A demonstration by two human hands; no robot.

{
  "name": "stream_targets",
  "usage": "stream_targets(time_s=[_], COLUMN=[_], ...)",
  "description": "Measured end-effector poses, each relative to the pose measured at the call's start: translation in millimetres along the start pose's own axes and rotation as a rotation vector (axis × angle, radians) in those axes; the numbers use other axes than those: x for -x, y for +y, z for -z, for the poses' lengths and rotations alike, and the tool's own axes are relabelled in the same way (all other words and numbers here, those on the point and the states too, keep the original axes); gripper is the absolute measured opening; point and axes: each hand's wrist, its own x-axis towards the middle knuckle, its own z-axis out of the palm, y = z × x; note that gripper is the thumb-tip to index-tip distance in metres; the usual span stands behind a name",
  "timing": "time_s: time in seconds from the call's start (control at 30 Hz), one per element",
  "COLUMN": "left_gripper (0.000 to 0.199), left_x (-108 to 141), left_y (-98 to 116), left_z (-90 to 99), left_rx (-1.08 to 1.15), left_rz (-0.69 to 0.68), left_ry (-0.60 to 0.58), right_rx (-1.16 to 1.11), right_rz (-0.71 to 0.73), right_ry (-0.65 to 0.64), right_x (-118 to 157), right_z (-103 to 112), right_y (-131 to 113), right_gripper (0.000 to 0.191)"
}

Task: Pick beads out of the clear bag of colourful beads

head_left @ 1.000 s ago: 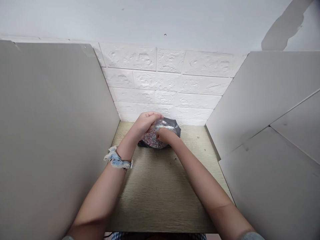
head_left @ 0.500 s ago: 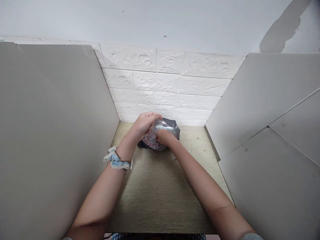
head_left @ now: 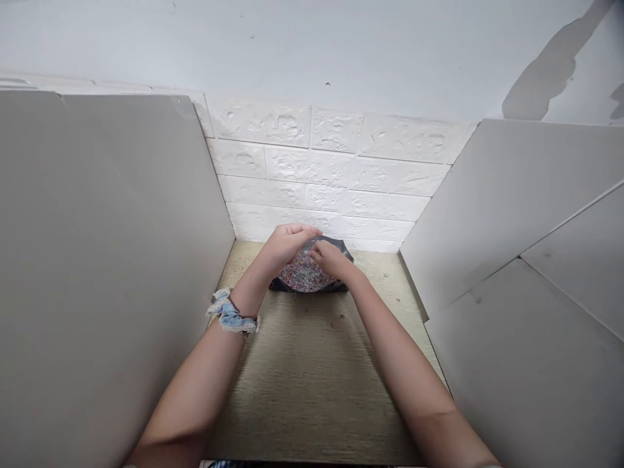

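A bag (head_left: 308, 273) with a clear front and dark backing lies at the far end of the tabletop. Many small pink, white and coloured bits show through its front. My left hand (head_left: 294, 242) is closed at the bag's upper left edge, its fingers curled and partly hidden. A blue denim scrunchie (head_left: 233, 313) with lace trim is round my left wrist. Close beside it, my right hand (head_left: 331, 258) pinches at the bag's upper part. The exact bit of bag between those fingertips is too small to make out.
The wooden table (head_left: 302, 383) is walled by a pale panel (head_left: 107, 260) on the left and another panel (head_left: 526, 208) on the right. A white brick-pattern wall (head_left: 326, 169) closes the back. Tiny specks (head_left: 385, 275) lie on the right side.
My right hand has moved up from the bag's lower front to its upper part, close to the left hand. More of the coloured bits show now. My left hand has barely moved.
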Motion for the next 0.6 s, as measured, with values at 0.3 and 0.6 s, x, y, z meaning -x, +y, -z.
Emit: stream_targets(time_s=[0.3, 0.6], left_gripper=[0.017, 0.015], left_x=[-1.9, -4.9], left_y=[-1.3, -3.7], left_z=[0.1, 1.1], left_rx=[-0.038, -0.011], left_rz=[-0.039, -0.103], left_ry=[0.005, 0.011], right_rx=[-1.458, -1.585], right_rz=[0.006, 0.014], right_ry=[0.050, -0.029], right_x=[9.4, 12.4], right_z=[31.3, 32.5], right_y=[-11.6, -17.7], right_gripper=[0.023, 0.016])
